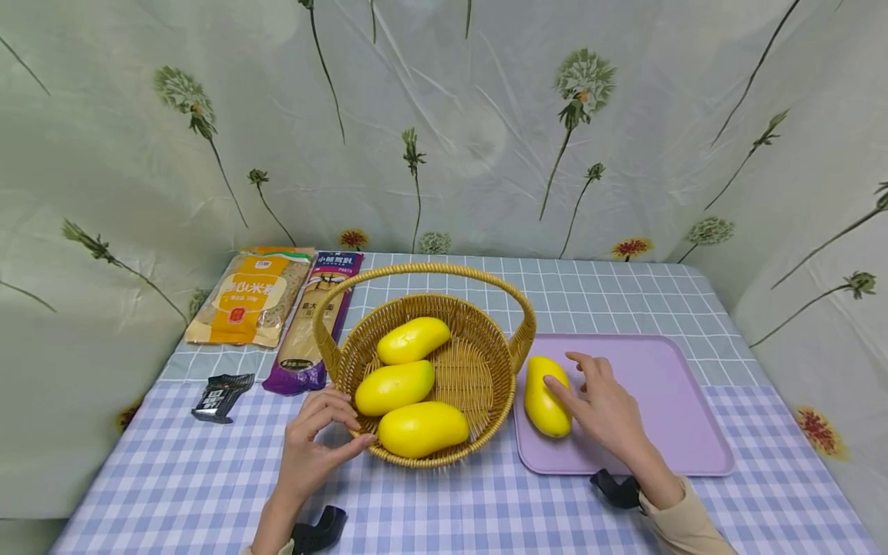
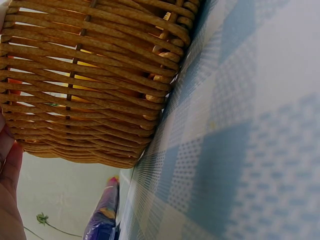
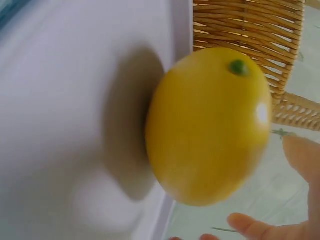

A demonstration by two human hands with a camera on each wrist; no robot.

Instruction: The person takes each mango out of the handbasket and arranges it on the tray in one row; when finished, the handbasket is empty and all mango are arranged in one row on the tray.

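A round wicker basket (image 1: 479,385) with a tall arched handle stands mid-table, and three yellow mangoes lie in it, the nearest mango (image 1: 423,429) against the front rim. My left hand (image 1: 315,439) holds the basket's front-left rim, thumb and fingertips at the edge; the left wrist view shows the woven side (image 2: 90,85) close up. Another mango (image 1: 547,397) lies at the left side of the lilac tray (image 1: 666,416). Over its right side hovers my right hand (image 1: 605,405), thumb and fingers spread apart. In the right wrist view, this mango (image 3: 207,130) shows its green-tipped end.
Behind the basket's left side lie an orange-and-clear food bag (image 1: 253,297) and a purple pasta pack (image 1: 319,320). A small black wrapper packet (image 1: 222,397) is at the left. The checked cloth (image 1: 444,509) covers the table; a floral curtain (image 1: 479,116) hangs behind.
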